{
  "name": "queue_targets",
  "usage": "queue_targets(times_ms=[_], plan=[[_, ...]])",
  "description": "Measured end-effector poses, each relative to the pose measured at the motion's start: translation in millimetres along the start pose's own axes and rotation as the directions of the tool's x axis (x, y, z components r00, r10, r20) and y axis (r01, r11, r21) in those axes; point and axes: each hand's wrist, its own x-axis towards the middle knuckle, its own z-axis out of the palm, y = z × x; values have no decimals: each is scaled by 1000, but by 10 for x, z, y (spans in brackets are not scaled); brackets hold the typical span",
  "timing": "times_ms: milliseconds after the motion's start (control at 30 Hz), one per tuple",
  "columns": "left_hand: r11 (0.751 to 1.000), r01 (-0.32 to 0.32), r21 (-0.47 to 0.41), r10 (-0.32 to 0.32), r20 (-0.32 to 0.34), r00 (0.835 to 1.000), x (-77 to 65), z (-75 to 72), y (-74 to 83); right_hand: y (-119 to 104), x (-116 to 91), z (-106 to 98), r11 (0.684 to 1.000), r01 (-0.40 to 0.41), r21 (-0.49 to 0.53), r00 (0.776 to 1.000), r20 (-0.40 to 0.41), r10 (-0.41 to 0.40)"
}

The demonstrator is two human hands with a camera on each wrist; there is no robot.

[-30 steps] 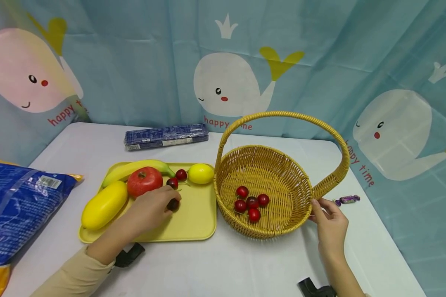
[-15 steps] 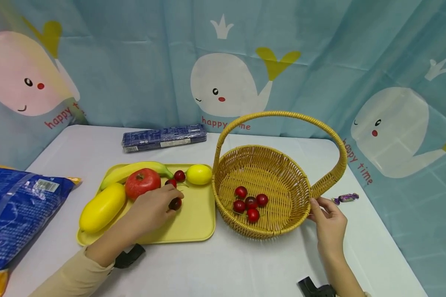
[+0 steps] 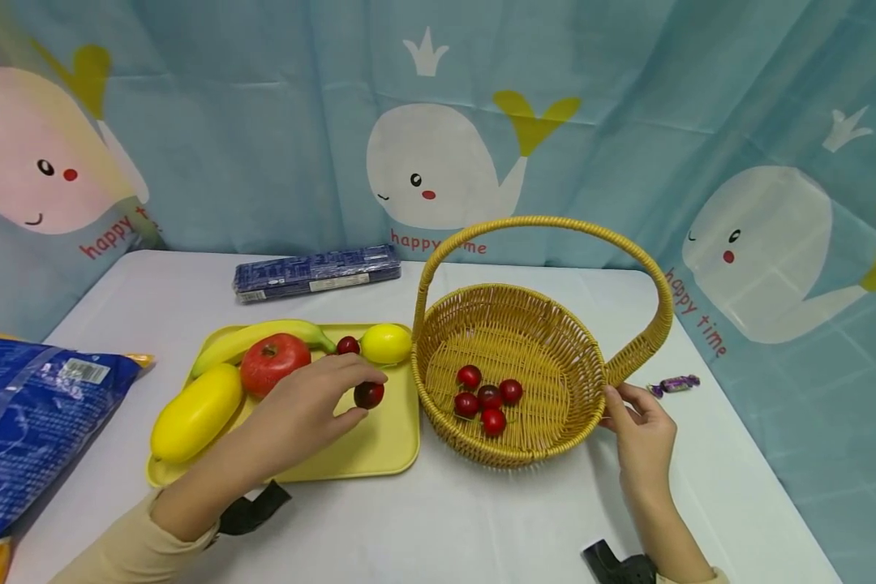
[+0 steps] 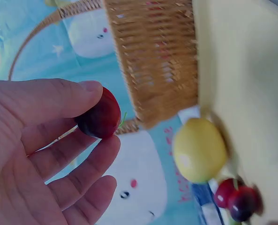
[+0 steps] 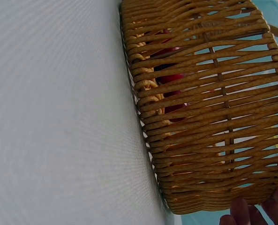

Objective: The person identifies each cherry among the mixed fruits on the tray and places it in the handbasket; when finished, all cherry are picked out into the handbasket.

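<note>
My left hand [image 3: 302, 410] pinches a dark red cherry [image 3: 368, 395] between thumb and fingers, over the yellow tray [image 3: 380, 454]. In the left wrist view a short green stem shows on this cherry [image 4: 103, 116]. My right hand [image 3: 644, 438] holds the right rim of the wicker basket [image 3: 507, 462], just under its tall handle. Several red cherries [image 3: 489, 397] lie on the basket's floor. A red apple [image 3: 273, 363], a banana [image 3: 255, 337], a yellow oval fruit [image 3: 195, 414] and a lemon [image 3: 385, 344] lie on the tray. Two more cherries [image 4: 239, 201] rest beside the lemon.
At the back of the white table [image 3: 482, 527] lies a flat blue package [image 3: 317, 274]. A blue and orange bag [image 3: 29, 414] stands at the left. One purple wrapped candy [image 3: 674, 385] lies right of the basket. A whale-print curtain [image 3: 285, 162] hangs behind.
My left hand has lifted the cherry off the tray and moved it right toward the basket. The right hand keeps its hold on the rim. The head view has shifted slightly.
</note>
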Motion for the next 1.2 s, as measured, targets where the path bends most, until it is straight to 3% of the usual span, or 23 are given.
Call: queue_targets(times_ms=[233, 467, 800, 967, 1200], plan=[[993, -98, -68, 100, 22, 995, 202, 1, 241, 15, 5, -9, 1000, 4, -1, 1000, 1, -4], [971, -199, -132, 206, 42, 978, 549, 136, 396, 20, -1, -17, 1000, 19, 5, 1000, 12, -19], [971, -192, -145, 205, 85, 975, 900, 391, 424, -18, 15, 9, 999, 32, 17, 998, 50, -32], [980, -162, -119, 180, 162, 970, 1038, 513, 447, -31, 14, 7, 1000, 30, -1, 999, 43, -30], [985, -159, -62, 170, 273, 947, 1189, 683, 462, 32, 15, -15, 998, 59, 5, 997, 54, -59]])
